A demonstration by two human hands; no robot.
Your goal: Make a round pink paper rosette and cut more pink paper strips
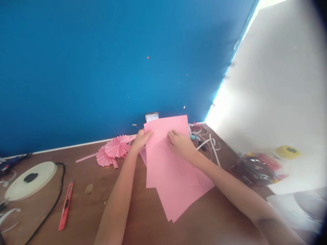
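A pink sheet of paper (158,163) is raised at its far end, over more pink sheets (178,200) that fan out towards me on the table. My left hand (141,139) grips its left edge near the top, thumb on the upper face. Against the middle of the same sheet rests my right hand (180,144), its fingers curled and closed; whatever they may pinch is hidden. Folded pink paper fans (117,148) lie left of my left hand, with a pink strip (85,158) beside them.
On the left of the brown table (84,207) are a red box cutter (66,206), a round cream disc (33,180) and a black cable (57,197). White strips and cords (213,146) lie right of the paper. Plastic-wrapped items (258,168) and a yellow roll (287,152) stand further right. A blue wall (102,68) rises behind.
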